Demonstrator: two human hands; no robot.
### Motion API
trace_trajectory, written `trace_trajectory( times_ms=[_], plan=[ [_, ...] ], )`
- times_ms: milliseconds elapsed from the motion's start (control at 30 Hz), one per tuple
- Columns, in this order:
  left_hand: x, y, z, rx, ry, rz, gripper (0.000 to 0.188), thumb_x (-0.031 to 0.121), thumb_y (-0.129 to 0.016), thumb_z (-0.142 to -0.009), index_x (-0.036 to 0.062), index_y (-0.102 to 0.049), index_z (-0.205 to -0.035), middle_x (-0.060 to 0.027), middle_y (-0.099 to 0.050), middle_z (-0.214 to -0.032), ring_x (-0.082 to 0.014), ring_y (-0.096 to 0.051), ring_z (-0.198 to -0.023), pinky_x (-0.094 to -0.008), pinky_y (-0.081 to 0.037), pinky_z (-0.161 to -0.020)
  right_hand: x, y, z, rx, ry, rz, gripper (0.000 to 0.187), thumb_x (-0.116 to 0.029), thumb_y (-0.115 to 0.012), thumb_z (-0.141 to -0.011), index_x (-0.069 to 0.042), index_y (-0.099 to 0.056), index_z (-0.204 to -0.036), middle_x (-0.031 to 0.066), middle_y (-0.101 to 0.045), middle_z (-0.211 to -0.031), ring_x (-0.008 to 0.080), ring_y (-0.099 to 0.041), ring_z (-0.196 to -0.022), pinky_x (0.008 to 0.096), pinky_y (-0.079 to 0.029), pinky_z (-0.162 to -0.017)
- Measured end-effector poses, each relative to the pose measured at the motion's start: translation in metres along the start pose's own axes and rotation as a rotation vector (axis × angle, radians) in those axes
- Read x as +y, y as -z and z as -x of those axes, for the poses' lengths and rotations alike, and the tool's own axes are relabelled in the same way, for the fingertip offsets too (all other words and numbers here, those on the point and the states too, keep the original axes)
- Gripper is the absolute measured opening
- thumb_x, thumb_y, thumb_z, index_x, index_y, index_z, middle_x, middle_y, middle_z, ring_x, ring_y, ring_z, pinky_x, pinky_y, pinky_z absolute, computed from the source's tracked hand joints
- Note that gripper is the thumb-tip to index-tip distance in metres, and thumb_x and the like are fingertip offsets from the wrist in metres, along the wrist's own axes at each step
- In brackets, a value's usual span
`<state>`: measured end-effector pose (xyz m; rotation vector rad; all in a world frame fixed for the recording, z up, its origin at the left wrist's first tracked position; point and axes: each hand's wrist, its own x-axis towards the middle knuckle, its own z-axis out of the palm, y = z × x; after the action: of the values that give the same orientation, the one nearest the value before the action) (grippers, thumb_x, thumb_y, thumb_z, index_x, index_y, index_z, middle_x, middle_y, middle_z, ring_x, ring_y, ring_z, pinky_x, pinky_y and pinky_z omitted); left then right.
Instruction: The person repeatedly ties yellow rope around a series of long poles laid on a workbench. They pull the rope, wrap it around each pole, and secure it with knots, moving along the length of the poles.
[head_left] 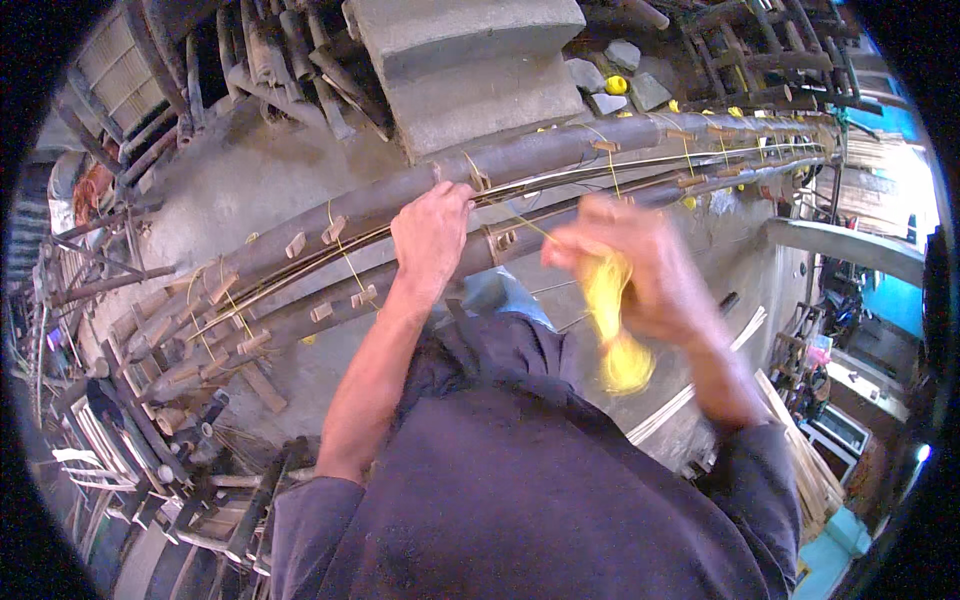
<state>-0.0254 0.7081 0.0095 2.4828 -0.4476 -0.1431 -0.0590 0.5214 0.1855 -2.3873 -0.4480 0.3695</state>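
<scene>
Two long dark poles (380,197) run side by side across the view, with small wooden pegs (335,230) along them. Between the poles lies a bundle of thin strips (545,181), and yellow strands cross from pole to pole. My left hand (430,240) is closed at the strips near the middle, its fingertips partly hidden. Further right, my right hand (640,260) grips a hank of yellow twine (608,300), its lower end hanging loose. A taut strand stretches from that hand towards the strips by my left hand. Motion blurs the right hand.
Beyond the poles stands a concrete step (480,90), with stones and a yellow ball of twine (616,85) beside it. Wooden frames and stacked poles (290,70) line the far left. Pale strips (665,415) lie on the floor at right.
</scene>
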Motion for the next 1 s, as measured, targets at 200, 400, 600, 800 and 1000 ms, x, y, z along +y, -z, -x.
trace_trajectory(
  times_ms=[200, 400, 600, 800, 1000],
  plan=[
    [0.001, -0.029, -0.008, 0.271, -0.096, -0.011, 0.015, 0.022, -0.07, -0.081, 0.0079, -0.07, -0.087, -0.0097, -0.068, -0.079, -0.0289, -0.065, -0.071, -0.0406, -0.049, -0.066, 0.008, -0.034, -0.157, 0.106, 0.769, -0.031, 0.02, -0.021, -0.063, -0.079, -0.003, -0.067, -0.088, 0.0217, -0.064, -0.075, 0.0408, -0.064, -0.07, 0.047, -0.051, -0.062],
    [0.019, -0.027, 0.001, 0.273, -0.123, 0.054, 0.013, 0.023, -0.069, -0.081, 0.0116, -0.071, -0.087, -0.0102, -0.068, -0.079, -0.0298, -0.065, -0.069, -0.0416, -0.047, -0.061, 0.139, -0.094, -0.164, 0.021, -0.214, 0.0, 0.036, -0.035, -0.046, -0.096, -0.005, -0.065, -0.09, 0.0168, -0.066, -0.077, 0.0316, -0.064, -0.072, 0.0437, -0.049, -0.064],
    [0.006, -0.017, 0.0, 0.193, 0.023, 0.001, 0.015, 0.023, -0.067, -0.085, 0.0093, -0.07, -0.089, -0.0081, -0.068, -0.081, -0.0287, -0.064, -0.072, -0.038, -0.047, -0.065, 0.067, -0.097, -0.012, -0.221, 0.213, -0.475, 0.016, -0.015, -0.055, -0.088, -0.003, -0.055, -0.077, 0.018, -0.06, -0.072, 0.0374, -0.062, -0.073, 0.0451, -0.048, -0.068],
    [0.049, 0.023, -0.029, 0.018, 0.014, 0.491, 0.018, 0.017, -0.057, -0.092, 0.0026, -0.068, -0.093, -0.006, -0.068, -0.082, -0.0139, -0.059, -0.074, -0.0312, -0.047, -0.071, 0.097, -0.208, -0.003, -0.367, 0.32, 0.011, 0.02, -0.019, -0.054, -0.083, -0.005, -0.066, -0.075, 0.0163, -0.068, -0.073, 0.0352, -0.068, -0.068, 0.0475, -0.055, -0.06],
    [-0.042, -0.046, -0.148, -0.117, 0.394, 0.853, 0.029, 0.033, -0.054, -0.095, 0.0061, -0.061, -0.087, 0.0016, -0.052, -0.072, -0.0117, -0.045, -0.063, -0.0288, -0.04, -0.059, 0.095, -0.182, 0.005, -0.574, 0.149, 0.111, 0.016, -0.021, -0.057, -0.085, -0.007, -0.064, -0.09, 0.0163, -0.067, -0.092, 0.0332, -0.066, -0.09, 0.0462, -0.053, -0.071]
  ],
)
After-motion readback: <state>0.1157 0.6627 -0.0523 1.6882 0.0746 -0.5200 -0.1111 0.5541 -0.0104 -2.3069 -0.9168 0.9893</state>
